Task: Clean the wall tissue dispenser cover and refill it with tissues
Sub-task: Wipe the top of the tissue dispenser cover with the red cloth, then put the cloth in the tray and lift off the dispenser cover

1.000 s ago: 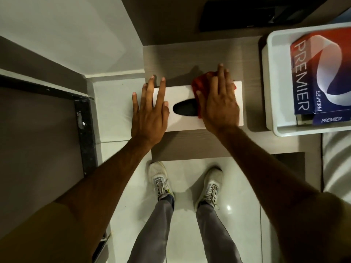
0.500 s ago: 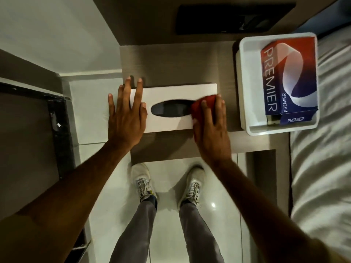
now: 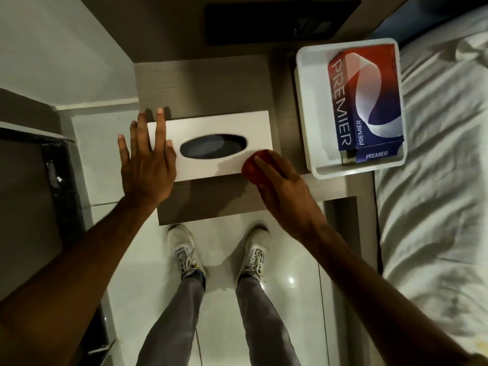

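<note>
A white dispenser cover (image 3: 224, 125) with a dark oval slot lies flat on a brown wooden shelf (image 3: 200, 85). My left hand (image 3: 146, 165) rests flat on the cover's left end, fingers spread. My right hand (image 3: 282, 191) is closed on a red cloth (image 3: 250, 167) at the cover's near right corner. To the right stands the white dispenser base (image 3: 309, 107) like a tray, with a red and blue PREMIER tissue box (image 3: 367, 96) lying inside it.
A bed with rumpled white sheets (image 3: 435, 180) fills the right side. A dark panel (image 3: 264, 19) sits on the wall behind the shelf. A dark-edged counter (image 3: 55, 165) lies to the left. My shoes (image 3: 184, 249) stand on glossy white floor tiles below the shelf.
My right hand has dragged the red cloth from the cover's far right part down to its near right corner. My left hand stays on the left end.
</note>
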The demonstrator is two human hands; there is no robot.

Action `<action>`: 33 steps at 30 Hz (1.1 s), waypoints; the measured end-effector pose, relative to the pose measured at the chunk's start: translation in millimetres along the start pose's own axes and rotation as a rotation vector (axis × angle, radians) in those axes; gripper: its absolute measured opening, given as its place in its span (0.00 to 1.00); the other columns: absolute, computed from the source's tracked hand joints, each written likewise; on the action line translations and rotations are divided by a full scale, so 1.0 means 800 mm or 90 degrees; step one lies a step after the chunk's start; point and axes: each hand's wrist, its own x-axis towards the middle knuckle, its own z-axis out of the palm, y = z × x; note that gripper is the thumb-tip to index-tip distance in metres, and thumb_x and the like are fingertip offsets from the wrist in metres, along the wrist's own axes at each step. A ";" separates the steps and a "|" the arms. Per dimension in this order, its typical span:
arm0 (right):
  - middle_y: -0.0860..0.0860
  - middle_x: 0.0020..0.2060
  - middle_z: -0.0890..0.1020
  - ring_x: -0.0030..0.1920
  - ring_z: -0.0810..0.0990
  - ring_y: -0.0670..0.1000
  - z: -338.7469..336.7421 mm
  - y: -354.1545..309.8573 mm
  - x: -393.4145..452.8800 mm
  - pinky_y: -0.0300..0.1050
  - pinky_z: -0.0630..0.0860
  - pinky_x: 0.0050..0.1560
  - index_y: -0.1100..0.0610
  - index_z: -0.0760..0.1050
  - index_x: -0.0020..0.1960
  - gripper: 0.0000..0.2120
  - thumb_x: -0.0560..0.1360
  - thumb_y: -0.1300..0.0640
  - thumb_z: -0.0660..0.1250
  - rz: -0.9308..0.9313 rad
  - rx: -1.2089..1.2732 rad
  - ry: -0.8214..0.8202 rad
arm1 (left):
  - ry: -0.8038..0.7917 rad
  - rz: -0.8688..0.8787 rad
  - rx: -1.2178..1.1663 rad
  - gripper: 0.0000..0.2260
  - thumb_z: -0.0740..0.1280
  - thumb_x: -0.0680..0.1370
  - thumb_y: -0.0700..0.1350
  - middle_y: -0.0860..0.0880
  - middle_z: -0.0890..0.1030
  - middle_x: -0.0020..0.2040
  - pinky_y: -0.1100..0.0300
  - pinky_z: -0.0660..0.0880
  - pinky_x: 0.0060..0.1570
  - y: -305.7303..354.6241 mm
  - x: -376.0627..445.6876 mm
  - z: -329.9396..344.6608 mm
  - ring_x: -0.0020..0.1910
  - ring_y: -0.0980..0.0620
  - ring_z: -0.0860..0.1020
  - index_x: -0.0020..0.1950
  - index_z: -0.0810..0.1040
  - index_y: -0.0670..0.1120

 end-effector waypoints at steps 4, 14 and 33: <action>0.57 0.69 0.74 0.61 0.80 0.58 -0.039 0.031 -0.003 0.52 0.81 0.58 0.57 0.65 0.76 0.23 0.83 0.55 0.64 0.104 0.155 0.229 | 0.034 -0.083 -0.089 0.31 0.50 0.86 0.58 0.40 0.56 0.85 0.38 0.60 0.80 0.010 -0.014 0.000 0.83 0.38 0.60 0.85 0.49 0.45; 0.64 0.62 0.76 0.61 0.77 0.66 -0.029 0.128 0.066 0.64 0.78 0.56 0.66 0.67 0.65 0.19 0.79 0.59 0.68 0.250 0.021 0.301 | 0.005 -0.136 -0.258 0.35 0.56 0.85 0.60 0.40 0.66 0.78 0.39 0.82 0.54 0.033 -0.036 0.010 0.66 0.34 0.78 0.85 0.41 0.53; 0.60 0.58 0.80 0.53 0.81 0.62 -0.075 0.084 0.053 0.55 0.81 0.52 0.57 0.79 0.59 0.24 0.79 0.37 0.62 0.203 0.008 0.229 | -0.056 -0.408 -0.404 0.35 0.76 0.76 0.54 0.38 0.72 0.72 0.48 0.75 0.66 0.053 0.003 -0.021 0.71 0.37 0.74 0.76 0.67 0.40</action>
